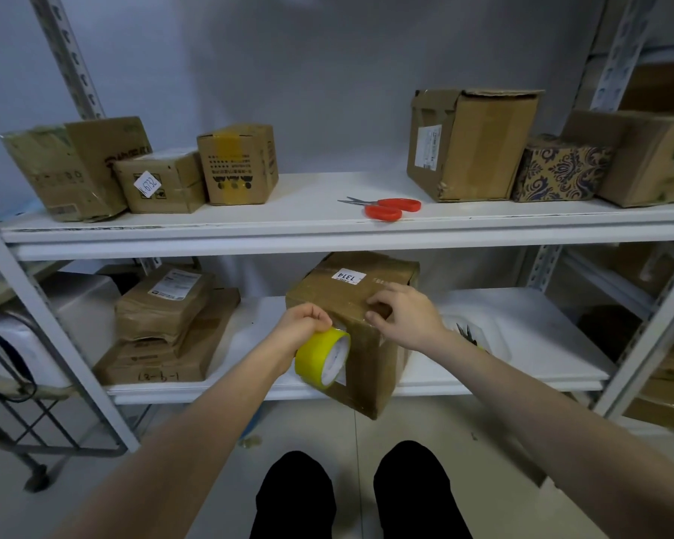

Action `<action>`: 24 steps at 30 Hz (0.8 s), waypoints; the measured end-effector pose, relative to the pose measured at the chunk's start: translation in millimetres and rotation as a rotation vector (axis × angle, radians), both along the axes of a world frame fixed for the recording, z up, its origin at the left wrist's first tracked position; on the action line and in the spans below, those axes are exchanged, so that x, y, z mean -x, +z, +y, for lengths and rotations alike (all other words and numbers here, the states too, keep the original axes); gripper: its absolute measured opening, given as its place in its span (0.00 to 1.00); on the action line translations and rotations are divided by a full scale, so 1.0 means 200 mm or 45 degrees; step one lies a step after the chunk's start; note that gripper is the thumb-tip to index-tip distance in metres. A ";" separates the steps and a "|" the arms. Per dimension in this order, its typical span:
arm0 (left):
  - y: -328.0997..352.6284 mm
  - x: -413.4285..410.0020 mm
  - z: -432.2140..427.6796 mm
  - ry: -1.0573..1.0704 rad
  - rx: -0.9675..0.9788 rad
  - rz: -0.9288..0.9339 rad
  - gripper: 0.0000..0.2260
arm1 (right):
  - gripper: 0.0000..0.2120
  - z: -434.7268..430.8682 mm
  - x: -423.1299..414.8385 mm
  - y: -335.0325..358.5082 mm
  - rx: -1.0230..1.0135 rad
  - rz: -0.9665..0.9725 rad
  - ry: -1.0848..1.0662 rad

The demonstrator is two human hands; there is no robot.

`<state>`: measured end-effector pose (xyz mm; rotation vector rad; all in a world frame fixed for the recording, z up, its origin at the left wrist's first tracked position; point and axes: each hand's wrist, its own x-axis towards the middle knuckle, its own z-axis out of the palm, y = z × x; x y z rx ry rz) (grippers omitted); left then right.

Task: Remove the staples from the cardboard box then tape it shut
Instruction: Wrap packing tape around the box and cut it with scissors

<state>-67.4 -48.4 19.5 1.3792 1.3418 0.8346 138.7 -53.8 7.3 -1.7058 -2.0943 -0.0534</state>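
Note:
A brown cardboard box [339,293] with a white "1314" label stands on the lower shelf and juts out over the shelf's front edge. My left hand [302,324] grips a roll of yellow tape [322,357] held against the box's near face. My right hand [403,319] rests on the box's top near edge with its fingers curled down on the cardboard. Tape appears to run from the roll up toward the right fingers, but it is hard to see.
Red-handled scissors [386,208] lie on the upper shelf [312,227] between groups of cardboard boxes. Flat parcels [164,328] are stacked on the lower shelf's left. A dark small tool [465,332] lies right of the box. A wire cart [24,402] stands at left.

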 end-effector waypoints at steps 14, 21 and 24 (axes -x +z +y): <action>0.06 -0.03 -0.04 -0.073 0.038 0.026 0.08 | 0.13 -0.02 0.07 0.00 -0.093 -0.185 0.029; 0.04 -0.05 -0.04 -0.115 -0.026 0.053 0.10 | 0.12 -0.17 0.21 0.03 0.030 0.448 0.233; 0.01 -0.02 -0.04 -0.133 -0.026 0.084 0.09 | 0.07 -0.19 0.24 0.01 0.137 0.577 0.193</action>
